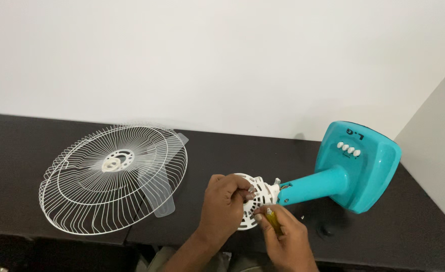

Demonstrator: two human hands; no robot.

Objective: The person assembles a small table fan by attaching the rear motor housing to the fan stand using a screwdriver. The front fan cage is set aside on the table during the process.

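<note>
A teal table fan lies on its side on a dark table (11,166); its base (361,163) with white buttons is at the right and its neck (315,185) points left. My left hand (223,206) grips the white motor housing (255,194) at the neck's end. My right hand (285,239) holds a yellow-handled screwdriver (273,220) against the housing's lower edge.
White wire fan grilles (112,177) lie stacked at the left, with a clear fan blade (159,189) under or through them. A small dark part (326,231) rests near the front edge below the fan base. A pale wall runs behind the table.
</note>
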